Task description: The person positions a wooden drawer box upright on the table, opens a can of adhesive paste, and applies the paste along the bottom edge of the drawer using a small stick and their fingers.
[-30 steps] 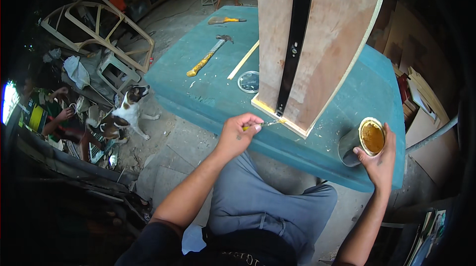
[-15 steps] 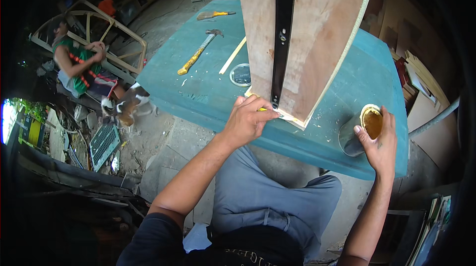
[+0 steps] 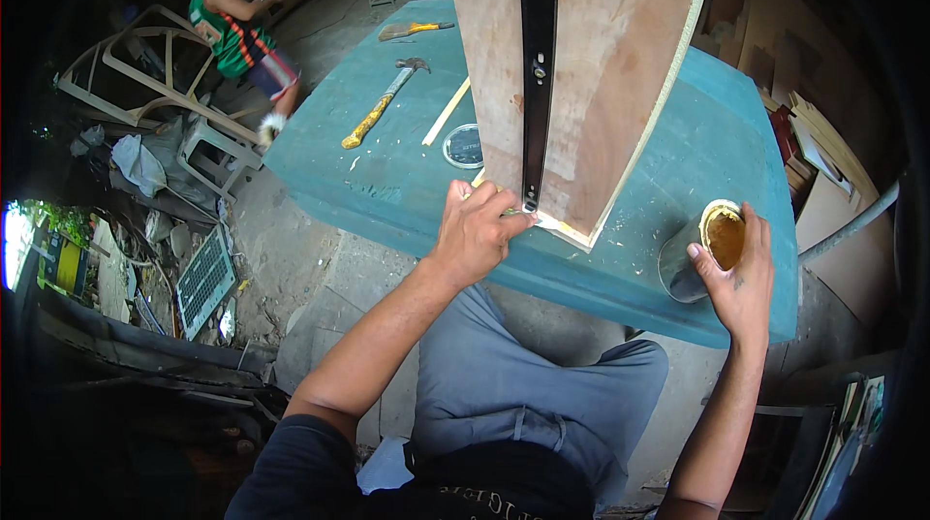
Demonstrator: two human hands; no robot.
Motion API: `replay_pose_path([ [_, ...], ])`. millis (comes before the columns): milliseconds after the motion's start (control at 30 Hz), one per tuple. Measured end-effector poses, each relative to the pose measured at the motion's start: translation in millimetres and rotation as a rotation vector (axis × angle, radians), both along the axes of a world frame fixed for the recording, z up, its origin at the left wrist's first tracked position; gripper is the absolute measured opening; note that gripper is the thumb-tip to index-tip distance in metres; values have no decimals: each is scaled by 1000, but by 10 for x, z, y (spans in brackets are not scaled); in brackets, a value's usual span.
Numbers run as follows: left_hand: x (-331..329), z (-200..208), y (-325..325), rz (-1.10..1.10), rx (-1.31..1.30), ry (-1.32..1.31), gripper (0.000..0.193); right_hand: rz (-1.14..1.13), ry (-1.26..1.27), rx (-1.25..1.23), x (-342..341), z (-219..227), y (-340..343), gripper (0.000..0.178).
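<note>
Head view: hands apart; left hand [image 3: 479, 231], closed on slim yellow-handled tool [image 3: 471, 192], covers more lower edge of upright brown plywood panel [image 3: 603, 64] than earlier; right hand [image 3: 744, 278] clamps grey cylindrical can [image 3: 682, 265] on teal table [image 3: 320, 171].

Left grip [image 3: 478, 235] is pinched, right grip [image 3: 742, 275] cupped wide.

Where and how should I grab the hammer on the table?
Probably take the hammer by its yellow grip, coming from the near side and above: it lies on the teal table, handle toward you, metal head at the far end.
</note>
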State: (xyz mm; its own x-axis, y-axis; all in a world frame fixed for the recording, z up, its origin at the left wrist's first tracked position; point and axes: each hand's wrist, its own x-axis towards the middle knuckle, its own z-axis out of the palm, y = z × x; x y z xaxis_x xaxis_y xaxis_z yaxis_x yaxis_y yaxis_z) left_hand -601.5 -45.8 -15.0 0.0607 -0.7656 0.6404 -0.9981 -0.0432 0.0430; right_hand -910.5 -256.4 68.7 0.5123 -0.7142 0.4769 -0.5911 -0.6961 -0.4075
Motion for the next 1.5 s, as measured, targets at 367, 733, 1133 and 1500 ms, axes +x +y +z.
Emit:
replay_pose_path([
  [367,-458,-26,312,251,-67,437,18,9,69,15,-33,50,33,99],
  [733,-1256,-423,-15,103,-232,1774,20,32,106,41,-14,251,8,92],
  [1133,-1709,-156,-626,39,-760,2159,27,117,99,-5,-10,94,-57,80],
  [1500,-1708,232,-852,209,-862,2325,31,101,106,14,-48,74,-50,82],
])
